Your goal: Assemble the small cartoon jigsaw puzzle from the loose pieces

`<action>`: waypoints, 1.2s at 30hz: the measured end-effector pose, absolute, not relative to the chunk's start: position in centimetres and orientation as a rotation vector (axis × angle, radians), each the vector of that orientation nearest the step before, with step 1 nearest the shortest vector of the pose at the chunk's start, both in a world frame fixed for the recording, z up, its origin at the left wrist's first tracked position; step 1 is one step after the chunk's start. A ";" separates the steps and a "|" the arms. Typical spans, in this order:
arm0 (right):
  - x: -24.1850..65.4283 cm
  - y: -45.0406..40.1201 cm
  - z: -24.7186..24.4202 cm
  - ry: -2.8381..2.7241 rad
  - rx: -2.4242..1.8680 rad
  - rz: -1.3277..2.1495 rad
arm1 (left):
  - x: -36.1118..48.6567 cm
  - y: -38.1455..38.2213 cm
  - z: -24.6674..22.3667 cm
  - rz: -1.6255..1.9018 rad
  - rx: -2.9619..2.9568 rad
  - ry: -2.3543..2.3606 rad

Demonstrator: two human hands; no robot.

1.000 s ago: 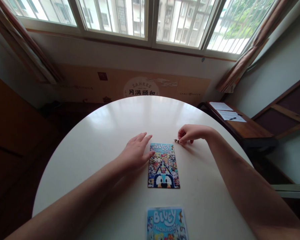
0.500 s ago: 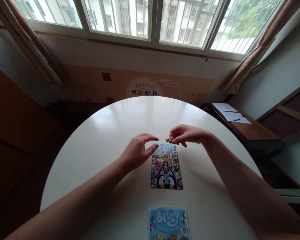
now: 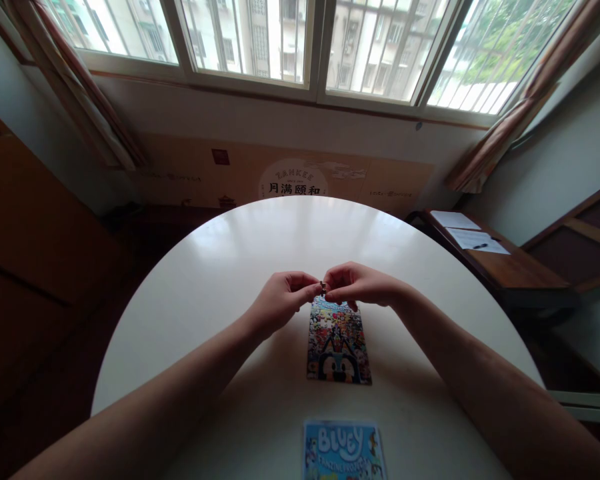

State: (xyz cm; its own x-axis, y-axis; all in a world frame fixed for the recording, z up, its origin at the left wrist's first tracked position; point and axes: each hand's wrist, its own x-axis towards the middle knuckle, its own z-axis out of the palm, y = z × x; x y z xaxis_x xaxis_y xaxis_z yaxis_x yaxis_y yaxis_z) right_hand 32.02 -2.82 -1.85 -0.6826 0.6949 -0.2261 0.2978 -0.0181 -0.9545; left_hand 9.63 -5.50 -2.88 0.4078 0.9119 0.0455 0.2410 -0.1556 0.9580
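Note:
A small dark puzzle piece (image 3: 323,288) is pinched between the fingertips of both hands, above the top edge of the jigsaw puzzle (image 3: 338,347). My left hand (image 3: 285,293) comes in from the left, its thumb and fingers closed on the piece. From the right, my right hand (image 3: 356,284) grips the same piece, its fingers covering part of the puzzle's top. The puzzle lies flat, with a dog's face at its near end and a pale gap in the upper middle. Nearer to me lies a blue Bluey picture sheet (image 3: 345,448), cut off by the frame.
The round white table (image 3: 180,313) carries the puzzle and the sheet. Right of it stands a wooden desk (image 3: 525,263) with papers (image 3: 473,240) and a pen. Barred windows (image 3: 250,40) and curtains are beyond, with a printed banner (image 3: 180,170) below them.
My left hand has closed onto the puzzle piece that my right hand held. My right hand has moved left with it, so both hands now meet. The view has shifted slightly.

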 end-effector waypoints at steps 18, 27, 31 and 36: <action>34.7 -1.6 -0.8 -2.056 -1.230 1.602 | 9.8 -6.0 -3.5 0.662 2.182 1.036; 34.5 -2.1 -0.4 -2.424 -1.383 1.742 | 10.1 -6.2 -3.8 0.512 2.251 1.067; 33.8 -2.4 -0.2 -2.493 -1.460 1.675 | 10.2 -6.1 -4.1 0.463 2.312 1.071; 33.1 -3.0 0.3 -2.565 -1.520 1.561 | 10.1 -5.8 -4.4 0.461 2.353 1.035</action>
State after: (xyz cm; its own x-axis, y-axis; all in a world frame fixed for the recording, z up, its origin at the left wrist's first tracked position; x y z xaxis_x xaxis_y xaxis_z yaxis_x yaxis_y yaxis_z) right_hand 33.13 -2.95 0.28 -0.5720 0.5768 -0.5831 0.7830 0.1722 -0.5978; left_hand 10.09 -5.81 -4.44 0.6496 0.7542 0.0959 0.5759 -0.5704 0.5856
